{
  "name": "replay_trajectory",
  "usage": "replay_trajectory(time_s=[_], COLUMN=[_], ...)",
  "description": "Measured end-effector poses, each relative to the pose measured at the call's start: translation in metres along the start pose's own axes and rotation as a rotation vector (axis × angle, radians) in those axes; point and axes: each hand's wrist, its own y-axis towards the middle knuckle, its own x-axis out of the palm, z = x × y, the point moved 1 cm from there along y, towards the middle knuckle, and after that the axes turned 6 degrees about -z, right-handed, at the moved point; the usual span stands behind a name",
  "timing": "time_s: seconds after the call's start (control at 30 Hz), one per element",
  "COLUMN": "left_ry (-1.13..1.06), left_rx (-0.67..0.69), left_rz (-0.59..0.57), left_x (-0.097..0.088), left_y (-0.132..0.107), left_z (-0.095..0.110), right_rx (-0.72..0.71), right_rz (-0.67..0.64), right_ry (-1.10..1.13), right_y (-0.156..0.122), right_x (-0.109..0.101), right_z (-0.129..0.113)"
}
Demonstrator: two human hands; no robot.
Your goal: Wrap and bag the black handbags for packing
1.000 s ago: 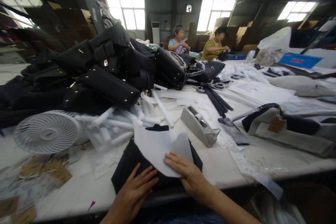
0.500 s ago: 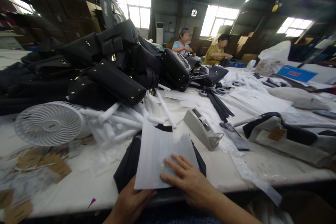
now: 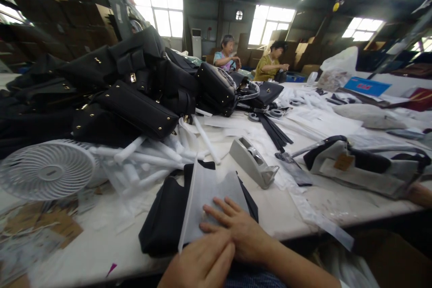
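Observation:
A black bag (image 3: 164, 216) lies flat on the table in front of me, with a thin white foam sheet (image 3: 211, 189) over it. My right hand (image 3: 232, 222) rests on the sheet with its fingers spread, pressing it down. At the near edge, my left hand (image 3: 202, 256) has its fingers together at the sheet's left side, which stands up in a fold. Its thumb and the exact grip are partly hidden. The two hands almost touch. Just beyond the bag stands a grey tape dispenser (image 3: 253, 162).
Black handbags (image 3: 135, 108) are heaped at the back left, behind white foam tubes (image 3: 155, 157). A white fan (image 3: 49, 171) stands left. Another bag wrapped in foam (image 3: 361, 166) lies right, beside someone's hand (image 3: 418, 194). Two people (image 3: 227, 56) sit across the table.
The foam sheet's left side has been lifted and folded toward the right, baring more of the black bag. My left hand has moved right, close to my right hand, which stays on the sheet.

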Motion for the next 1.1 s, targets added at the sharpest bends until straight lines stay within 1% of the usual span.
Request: replay_trajectory(time_s=[0.07, 0.1, 0.17, 0.23, 0.3, 0.37, 0.43, 0.57, 0.7, 0.8, 0.87, 1.03, 1.1], left_ry=[0.127, 0.200, 0.313, 0.334, 0.325, 0.323, 0.334, 0.353, 0.376, 0.396, 0.409, 0.421, 0.415], left_rx=[-0.119, -0.169, -0.297, -0.299, -0.248, -0.228, -0.246, -0.241, -0.235, -0.247, -0.247, -0.211, -0.217], left_rz=[-0.047, -0.116, -0.261, -0.357, -0.388, -0.377, -0.356, -0.332, -0.317, -0.302, -0.276, -0.174, -0.165], left_x=[0.007, 0.013, 0.024, 0.033, 0.038, 0.038, 0.037, 0.034, 0.035, 0.040, 0.045, 0.061, 0.067], left_y=[0.011, 0.011, 0.000, -0.019, -0.036, -0.047, -0.050, -0.046, -0.036, -0.034, -0.036, -0.054, -0.059], left_z=[-0.013, -0.023, -0.042, -0.056, -0.061, -0.060, -0.055, -0.046, -0.047, -0.048, -0.048, -0.046, -0.046], right_rx=[-0.006, -0.006, -0.009, -0.014, -0.020, -0.010, 0.009, 0.051, 0.100, 0.138, 0.159, 0.147, 0.148], right_rz=[0.022, 0.031, 0.036, 0.038, 0.052, 0.084, 0.118, 0.149, 0.151, 0.110, 0.078, 0.050, 0.044], right_ry=[-0.005, -0.011, -0.026, -0.037, -0.055, -0.079, -0.109, -0.157, -0.163, -0.135, -0.102, 0.022, 0.069], right_y=[0.000, 0.000, -0.001, -0.002, -0.003, -0.005, -0.008, -0.012, -0.011, -0.012, -0.015, -0.021, -0.020], right_x=[0.001, 0.002, 0.003, 0.005, 0.007, 0.009, 0.011, 0.014, 0.013, 0.008, 0.004, -0.008, -0.014], right_z=[0.000, 0.000, 0.001, 0.002, 0.003, 0.003, 0.002, 0.002, 0.004, 0.003, 0.001, -0.002, -0.003])
